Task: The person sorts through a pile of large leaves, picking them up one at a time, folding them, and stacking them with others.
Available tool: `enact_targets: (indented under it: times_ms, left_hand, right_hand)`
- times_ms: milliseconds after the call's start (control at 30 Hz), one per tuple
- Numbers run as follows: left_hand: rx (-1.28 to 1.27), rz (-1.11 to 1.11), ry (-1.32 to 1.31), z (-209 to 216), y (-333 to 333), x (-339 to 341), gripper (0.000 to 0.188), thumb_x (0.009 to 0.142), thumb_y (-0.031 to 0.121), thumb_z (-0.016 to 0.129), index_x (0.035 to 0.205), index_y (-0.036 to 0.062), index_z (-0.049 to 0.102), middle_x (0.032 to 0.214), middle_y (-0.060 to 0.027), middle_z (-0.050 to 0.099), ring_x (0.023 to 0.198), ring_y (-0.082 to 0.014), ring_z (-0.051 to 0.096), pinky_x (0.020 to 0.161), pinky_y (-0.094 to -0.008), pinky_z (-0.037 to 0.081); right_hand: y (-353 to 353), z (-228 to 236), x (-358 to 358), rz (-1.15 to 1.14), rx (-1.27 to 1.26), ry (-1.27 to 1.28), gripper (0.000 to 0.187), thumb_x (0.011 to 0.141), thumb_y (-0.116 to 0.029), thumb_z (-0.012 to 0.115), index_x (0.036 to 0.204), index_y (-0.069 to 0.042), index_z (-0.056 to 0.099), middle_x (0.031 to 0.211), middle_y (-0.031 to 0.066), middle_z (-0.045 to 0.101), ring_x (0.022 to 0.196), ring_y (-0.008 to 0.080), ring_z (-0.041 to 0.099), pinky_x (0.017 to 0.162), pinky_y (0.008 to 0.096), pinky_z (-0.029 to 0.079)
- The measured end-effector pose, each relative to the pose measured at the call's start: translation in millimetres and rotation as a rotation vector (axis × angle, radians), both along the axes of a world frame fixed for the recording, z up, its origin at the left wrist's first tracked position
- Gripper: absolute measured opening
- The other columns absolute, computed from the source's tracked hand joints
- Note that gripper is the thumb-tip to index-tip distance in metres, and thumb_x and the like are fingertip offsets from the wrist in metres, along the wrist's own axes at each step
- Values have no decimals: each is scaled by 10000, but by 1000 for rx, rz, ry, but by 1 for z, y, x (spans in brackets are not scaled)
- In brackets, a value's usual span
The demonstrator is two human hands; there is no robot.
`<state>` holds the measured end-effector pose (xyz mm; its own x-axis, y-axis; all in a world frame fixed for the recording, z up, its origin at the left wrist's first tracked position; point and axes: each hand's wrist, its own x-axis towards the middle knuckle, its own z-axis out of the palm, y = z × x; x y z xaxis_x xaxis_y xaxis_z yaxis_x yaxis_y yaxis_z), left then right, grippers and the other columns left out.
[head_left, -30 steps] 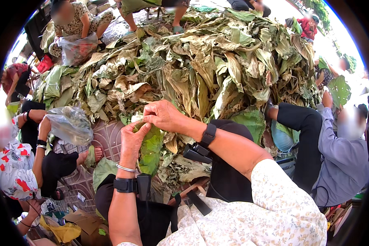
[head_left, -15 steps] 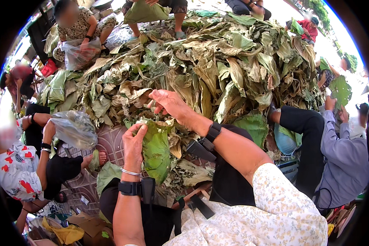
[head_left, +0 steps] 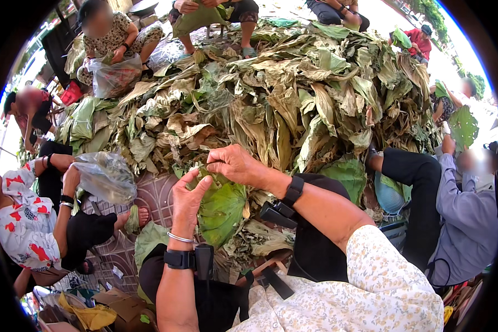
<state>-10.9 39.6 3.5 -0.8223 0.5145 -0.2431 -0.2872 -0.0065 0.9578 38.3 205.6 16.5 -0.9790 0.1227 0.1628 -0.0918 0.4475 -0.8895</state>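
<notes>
A broad green leaf (head_left: 221, 213), much like a lotus leaf, hangs between my hands above my lap. My left hand (head_left: 187, 203) is beside its left edge, thumb and forefinger spread apart; its other fingers are mostly hidden. At the leaf's top, my right hand (head_left: 235, 165) is closed in a pinch, apparently on the upper edge, though the exact contact is hard to see. Just beyond both hands rises a big heap of dry, wrinkled leaves (head_left: 260, 119), brown and dull green.
Several people sit around the heap. On the left, a person's hands hold a clear plastic bag (head_left: 106, 177); at the back left is another plastic bag (head_left: 113, 74). To my right, someone holds up a green leaf (head_left: 463, 127). A cardboard box (head_left: 124, 307) sits at the lower left.
My left thumb and forefinger have parted from their pinch on the leaf. My right hand has lowered toward the leaf's top and its fingers have closed. The leaf now faces me more broadly.
</notes>
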Motion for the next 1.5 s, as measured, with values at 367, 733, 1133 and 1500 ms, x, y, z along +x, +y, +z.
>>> enact_targets:
  times_ms: [367,733,1133,1500]
  left_hand:
    - [230,3,-104,-6,-9,-7,146,843,100,634,952,7,604,893,-28,642,720,-71,590,666,-207,490]
    - [246,-41,-146,1,-12,-14,159,850,94,608,972,-8,611,862,-67,664,682,-121,624,629,-243,523]
    - [387,124,-459,-14,-32,-28,195,865,112,569,1024,-1,569,946,-97,636,835,-213,632,758,-322,532]
    - [132,256,33,-25,-35,-34,274,848,43,593,1114,20,530,1040,-52,579,912,-104,544,801,-211,437]
  right_hand:
    - [7,2,-8,15,-506,-122,259,891,-270,594,824,-20,618,705,-51,547,650,48,440,588,231,383]
    - [22,4,-5,-11,-633,-207,323,916,-325,511,901,-25,632,746,-23,566,646,51,456,598,219,391]
    - [41,8,3,93,-183,-84,309,793,-272,697,991,-41,640,825,-14,628,774,79,541,719,223,409]
    - [42,-4,-4,-104,-1053,-181,115,845,-123,638,860,-9,640,769,19,642,638,73,583,612,232,500]
